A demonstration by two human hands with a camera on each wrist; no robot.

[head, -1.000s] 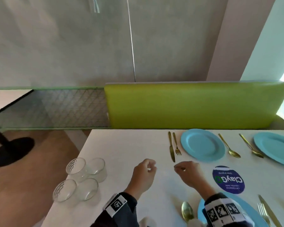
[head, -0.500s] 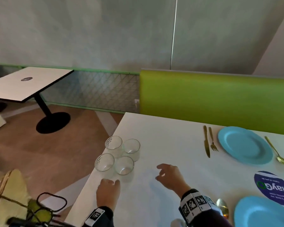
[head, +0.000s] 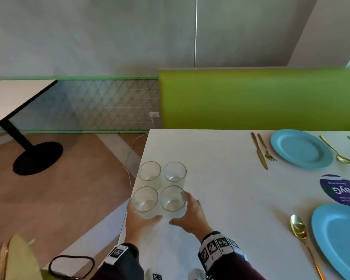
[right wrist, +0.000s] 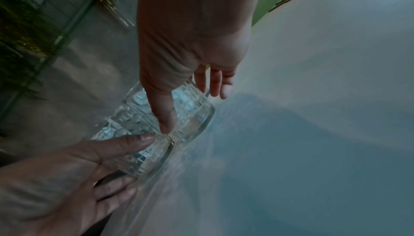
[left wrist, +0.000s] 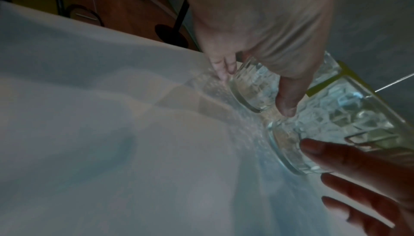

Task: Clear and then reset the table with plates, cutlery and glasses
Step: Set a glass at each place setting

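Several clear patterned glasses stand in a tight square near the left edge of the white table (head: 220,178). My left hand (head: 137,223) holds the near left glass (head: 144,202) (left wrist: 253,87), thumb on its near side and fingers on its outer side. My right hand (head: 190,215) holds the near right glass (head: 173,200) (right wrist: 192,115) in the same way. Both held glasses rest on the table and touch each other. The two far glasses (head: 150,171) (head: 175,171) stand untouched just behind them.
To the right lie two blue plates (head: 301,148) (head: 339,237), a gold knife (head: 259,150), fork (head: 266,148) and spoons (head: 337,152) (head: 298,227), plus a round blue sticker (head: 340,190). A green bench back (head: 251,98) runs behind. The table's left edge is beside the glasses.
My view has swung left. Both hands moved left from the middle of the table to the glasses and now hold the two nearest ones.
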